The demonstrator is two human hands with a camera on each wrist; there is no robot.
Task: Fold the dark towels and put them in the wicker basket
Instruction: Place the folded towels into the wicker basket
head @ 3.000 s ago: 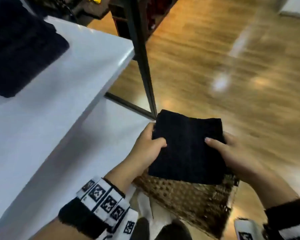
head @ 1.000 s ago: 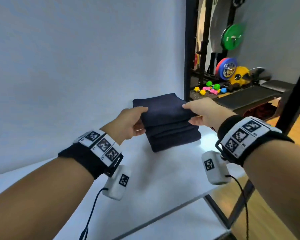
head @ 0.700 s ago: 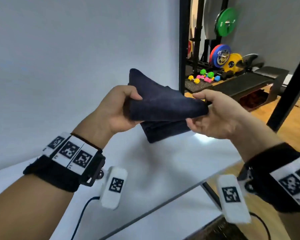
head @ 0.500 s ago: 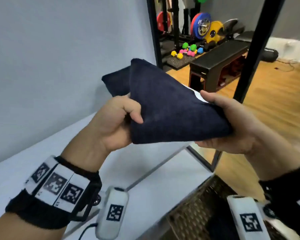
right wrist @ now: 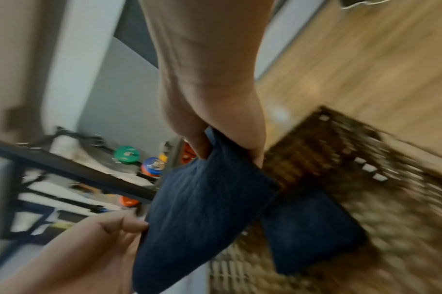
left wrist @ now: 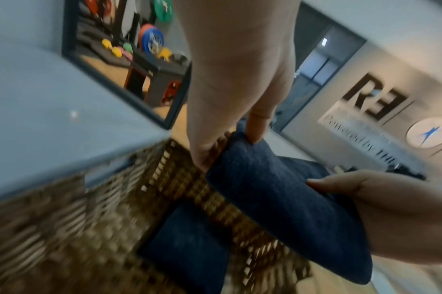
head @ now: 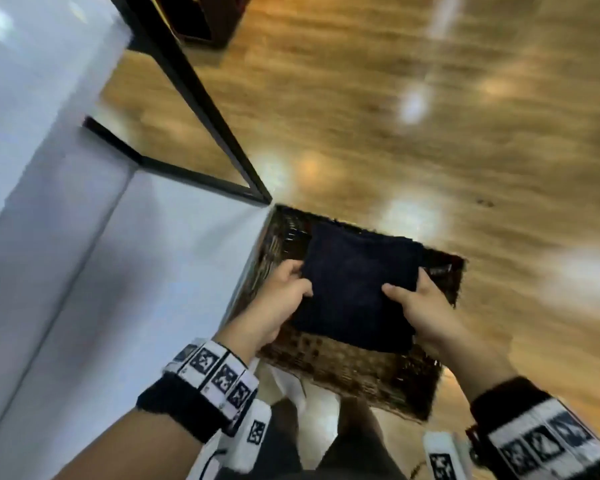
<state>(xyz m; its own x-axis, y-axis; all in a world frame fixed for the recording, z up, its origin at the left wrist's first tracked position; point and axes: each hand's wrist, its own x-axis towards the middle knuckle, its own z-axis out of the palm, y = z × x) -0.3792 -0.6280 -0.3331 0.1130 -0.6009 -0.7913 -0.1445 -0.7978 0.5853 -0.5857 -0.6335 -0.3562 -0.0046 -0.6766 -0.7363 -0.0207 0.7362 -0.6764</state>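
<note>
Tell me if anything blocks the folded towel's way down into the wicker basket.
Nothing visible blocks it. The left hand and right hand hold the folded towel over the open wicker basket; one towel already inside lies flat on the bottom, leaving room above.

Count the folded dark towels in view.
2. One folded dark navy towel is held by both hands above the brown wicker basket; another lies inside it. More may be hidden.
</note>
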